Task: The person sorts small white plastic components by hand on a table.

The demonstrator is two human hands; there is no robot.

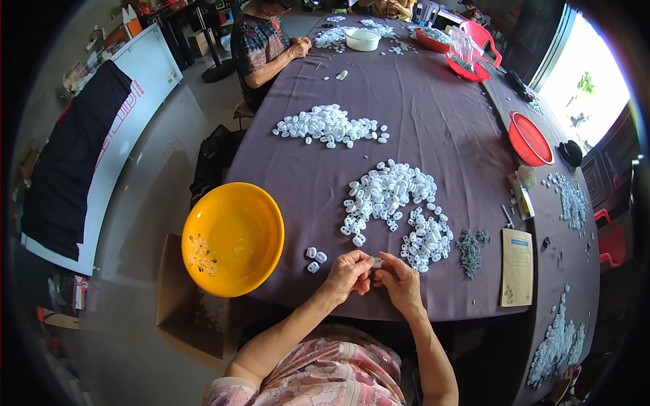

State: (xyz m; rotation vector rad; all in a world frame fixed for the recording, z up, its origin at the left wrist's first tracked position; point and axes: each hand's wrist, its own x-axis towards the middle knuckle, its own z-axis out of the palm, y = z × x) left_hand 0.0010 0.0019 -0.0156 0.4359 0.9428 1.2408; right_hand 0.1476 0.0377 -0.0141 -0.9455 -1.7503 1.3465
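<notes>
Over the near edge of the dark-clothed desk, the left hand and right hand meet, fingers curled inward, their fingertips closed on a small pale piece — its details are too small to make out. Just left of the left hand, three white pieces lie together on the cloth. Beyond the hands spreads a large pile of white oval pieces, and a smaller heap sits nearest the right hand. To the right of that heap lie a tangled grey clump and a tan booklet or packet. A yellow basin with a floral print stands at the left edge. Farther up the desk is another white pile and, past it — at the left side — a seated person with both hands together.
</notes>
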